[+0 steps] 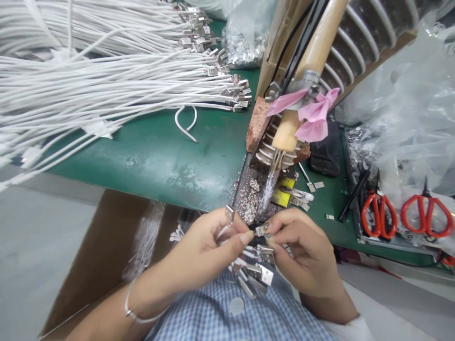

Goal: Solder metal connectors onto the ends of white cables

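Note:
My left hand (204, 253) is closed on thin white wires, one of which ends in a metal terminal (230, 213) sticking up above the fingers. My right hand (302, 253) pinches a small metal terminal (262, 230) against the left thumb tip. Below both hands a bunch of wire ends with several metal terminals (258, 272) hangs over my blue checked shirt. Both hands sit just in front of the tip of a fixed soldering iron (275, 166) with a wooden handle.
A large pile of white wires with terminals (106, 76) covers the green table (159, 156) at the left. Solder crumbs (250, 196) lie under the iron. Two pairs of red scissors (378, 215) (428, 215) lie at the right beside plastic bags. A cardboard box (106, 246) stands below the table edge.

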A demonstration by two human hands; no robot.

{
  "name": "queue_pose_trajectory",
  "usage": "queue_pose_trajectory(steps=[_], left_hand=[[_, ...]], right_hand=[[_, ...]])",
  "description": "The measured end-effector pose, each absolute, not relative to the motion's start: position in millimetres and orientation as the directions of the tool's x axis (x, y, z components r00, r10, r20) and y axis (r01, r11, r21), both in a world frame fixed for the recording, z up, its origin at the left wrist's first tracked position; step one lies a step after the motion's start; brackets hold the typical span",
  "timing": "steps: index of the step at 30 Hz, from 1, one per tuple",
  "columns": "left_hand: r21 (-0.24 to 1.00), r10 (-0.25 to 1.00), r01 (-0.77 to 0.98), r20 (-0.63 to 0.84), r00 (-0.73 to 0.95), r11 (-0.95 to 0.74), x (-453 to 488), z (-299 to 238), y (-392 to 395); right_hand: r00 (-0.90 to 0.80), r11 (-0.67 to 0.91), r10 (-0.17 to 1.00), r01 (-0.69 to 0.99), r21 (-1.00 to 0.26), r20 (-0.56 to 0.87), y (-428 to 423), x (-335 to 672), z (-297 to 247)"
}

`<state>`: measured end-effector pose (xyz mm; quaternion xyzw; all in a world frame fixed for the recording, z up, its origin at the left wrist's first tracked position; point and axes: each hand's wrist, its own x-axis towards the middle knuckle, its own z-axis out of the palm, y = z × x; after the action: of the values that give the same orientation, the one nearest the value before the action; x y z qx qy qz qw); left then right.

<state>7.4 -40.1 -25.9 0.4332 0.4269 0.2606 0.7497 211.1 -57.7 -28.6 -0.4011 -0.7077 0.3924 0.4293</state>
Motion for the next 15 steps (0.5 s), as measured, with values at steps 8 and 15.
queue_pose_trajectory(steps=[8,15], left_hand=[[0.906,0.744,0.057,-0.38,0.55,0.42,5.7,-24.5,-42.9],[0.951,0.625,0.306,-0.269,0.733,0.049,10.3,-29.6,-47.9]], right_hand=[[-0.348,0.366,0.892,0.181,-0.913,0.289,-58.0,217.4,-27.1],[-0.277,0.289,0.929,0.139,-0.947,0.243,-73.5,215.5,-31.0]])
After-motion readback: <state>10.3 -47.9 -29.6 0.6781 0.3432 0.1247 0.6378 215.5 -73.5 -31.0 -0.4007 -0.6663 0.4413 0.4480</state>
